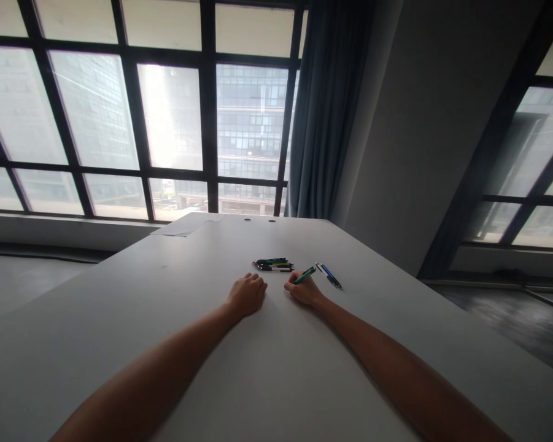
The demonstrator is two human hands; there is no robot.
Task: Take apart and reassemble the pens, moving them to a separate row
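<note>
My right hand (304, 291) is closed around a green pen (305, 275), held slantwise in a writing grip just above or on the white table. The pen's lower end is hidden among my fingers. My left hand (247, 294) rests palm down on the tabletop, its fingers curled in, and no object shows in it. Just beyond both hands lies a small pile of pens (272, 264) in black, green, yellow and white. To the right of my right hand, a blue pen (328, 273) and a black-and-white pen (326, 276) lie side by side at a slant.
The long white table (239, 393) stretches away toward the windows. Thin sheets of paper (184, 226) lie at its far left edge. Two round dark cable holes (272, 221) sit near the far end. A blue curtain (322, 123) hangs behind, beside a grey wall (423, 153).
</note>
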